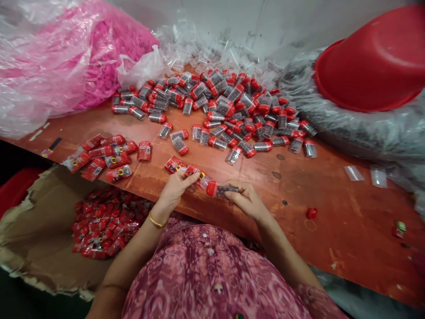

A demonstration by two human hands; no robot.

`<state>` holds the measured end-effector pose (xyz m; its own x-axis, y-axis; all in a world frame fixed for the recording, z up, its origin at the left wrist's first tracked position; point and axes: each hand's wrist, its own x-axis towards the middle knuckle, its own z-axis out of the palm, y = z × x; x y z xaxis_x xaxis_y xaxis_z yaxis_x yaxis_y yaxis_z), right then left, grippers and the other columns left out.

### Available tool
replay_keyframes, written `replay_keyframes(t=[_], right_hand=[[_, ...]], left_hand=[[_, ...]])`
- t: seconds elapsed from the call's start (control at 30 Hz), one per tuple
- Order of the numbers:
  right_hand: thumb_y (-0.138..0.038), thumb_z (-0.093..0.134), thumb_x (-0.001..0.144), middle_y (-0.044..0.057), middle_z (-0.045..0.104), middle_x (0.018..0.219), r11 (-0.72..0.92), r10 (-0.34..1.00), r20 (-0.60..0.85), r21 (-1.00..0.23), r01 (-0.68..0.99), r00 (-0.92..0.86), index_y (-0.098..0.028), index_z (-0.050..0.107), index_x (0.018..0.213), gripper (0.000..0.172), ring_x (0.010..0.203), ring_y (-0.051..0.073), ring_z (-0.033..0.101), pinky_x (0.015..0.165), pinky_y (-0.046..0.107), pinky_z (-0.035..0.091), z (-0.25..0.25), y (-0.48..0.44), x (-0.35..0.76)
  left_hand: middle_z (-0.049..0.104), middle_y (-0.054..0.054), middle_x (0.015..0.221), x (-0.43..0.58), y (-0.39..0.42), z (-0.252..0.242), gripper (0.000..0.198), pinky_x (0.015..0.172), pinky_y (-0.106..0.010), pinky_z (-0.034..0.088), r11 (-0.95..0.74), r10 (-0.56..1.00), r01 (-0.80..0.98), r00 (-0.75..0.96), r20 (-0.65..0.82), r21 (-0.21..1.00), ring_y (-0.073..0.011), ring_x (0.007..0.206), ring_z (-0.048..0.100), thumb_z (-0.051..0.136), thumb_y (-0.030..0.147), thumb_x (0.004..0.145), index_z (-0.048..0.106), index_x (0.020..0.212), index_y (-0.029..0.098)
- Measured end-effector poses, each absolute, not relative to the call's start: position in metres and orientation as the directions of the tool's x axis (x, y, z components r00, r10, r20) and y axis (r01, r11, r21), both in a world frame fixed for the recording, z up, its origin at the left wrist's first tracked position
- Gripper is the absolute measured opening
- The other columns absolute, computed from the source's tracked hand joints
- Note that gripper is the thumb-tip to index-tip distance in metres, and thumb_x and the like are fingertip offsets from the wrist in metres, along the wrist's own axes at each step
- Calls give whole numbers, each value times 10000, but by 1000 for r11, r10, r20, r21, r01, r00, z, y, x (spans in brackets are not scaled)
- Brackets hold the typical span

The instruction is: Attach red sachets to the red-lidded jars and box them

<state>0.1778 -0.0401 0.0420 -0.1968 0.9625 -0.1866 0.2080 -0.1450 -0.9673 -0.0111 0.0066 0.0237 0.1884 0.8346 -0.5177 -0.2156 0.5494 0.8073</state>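
Observation:
My right hand [247, 200] grips a small clear bottle with a red cap [219, 190], full of dark pellets, lying sideways at the near edge of the table. My left hand [177, 186] pinches a clear sleeve with a red label [195, 173] right at the bottle's capped end; the two touch. Another red labelled packet [174, 165] lies just beyond my left fingers. A gold bangle sits on my left wrist.
Several uncovered red-capped bottles [229, 110] lie heaped at mid-table. Wrapped red packets [106, 155] lie at the left. A torn cardboard box [40, 230] below the edge holds more. Pink bag [66, 57], red basin [375, 66], clear sleeves [353, 173], loose red cap [312, 213].

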Motion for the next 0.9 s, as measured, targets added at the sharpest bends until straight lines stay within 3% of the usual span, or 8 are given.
replay_keyframes(t=[0.17,0.3,0.47,0.73,0.9], right_hand=[[-271,507,661,-34,491,559,-125,964,-164,-974,188,-211,-162,601,692,147,498,88,398,501,222,315,37,-38,176],[-295,516,699,-37,468,572,-113,970,-138,-985,134,-198,-167,583,706,144,503,85,377,502,222,303,31,-39,169],[-336,513,755,-53,415,565,-110,972,-124,-991,81,-198,-175,563,743,169,482,77,333,475,217,289,24,-41,160],[-423,489,836,-67,417,583,-107,994,-106,-993,-42,-39,-198,538,878,233,447,72,358,432,209,310,-6,-46,136],[-477,464,860,-78,412,567,-133,991,-131,-979,-152,-24,-207,485,836,272,418,60,322,397,199,296,-12,-47,121]], left_hand=[[619,15,523,-13,8,22,429,476,-184,413,541,832,-172,251,-494,823,-69,451,518,829,458,444,666,642,114],[645,12,606,-6,6,29,416,552,-209,474,563,824,-296,264,-501,771,-93,545,574,856,389,406,638,641,123],[623,62,606,7,1,33,467,561,-181,470,496,851,-511,126,-510,702,-62,541,559,879,238,329,600,689,136],[650,33,589,19,-3,29,398,570,-170,464,477,848,-571,102,-519,668,-59,532,572,874,212,343,607,623,116],[680,31,651,18,-5,24,383,593,-170,456,422,874,-644,102,-475,638,-69,581,600,862,226,405,645,710,144]])
